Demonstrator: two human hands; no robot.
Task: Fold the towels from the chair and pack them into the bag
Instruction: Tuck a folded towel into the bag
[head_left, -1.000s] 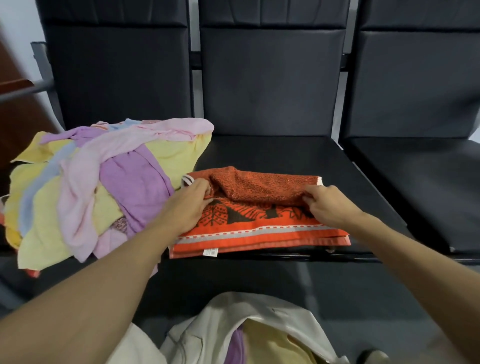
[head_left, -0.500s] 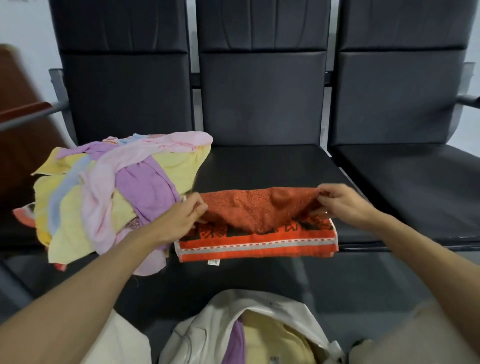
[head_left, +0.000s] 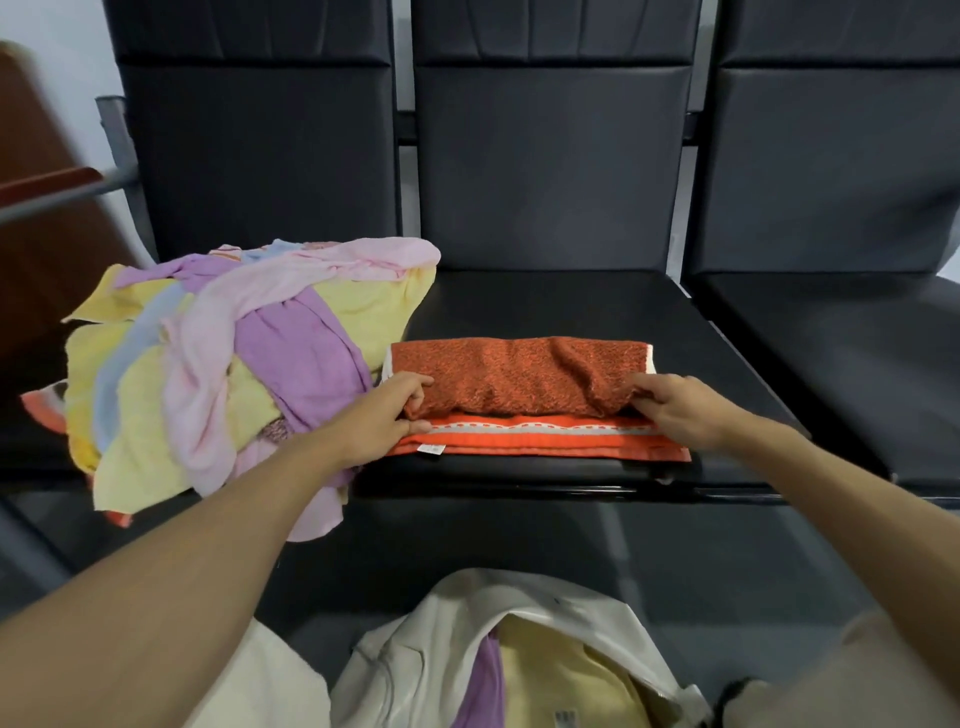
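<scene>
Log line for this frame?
orange towel: mid-fold on seat | left hand: pinches it | right hand: pinches it | pile: unfolded, beside it | bag: part-packed

orange towel (head_left: 519, 382) flap lowered flat, dark printed pattern now covered

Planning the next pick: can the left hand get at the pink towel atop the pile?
Probably yes, once freed: the left hand pinches the orange towel right beside the pile, and the pink towel lies on top, uncovered.
</scene>
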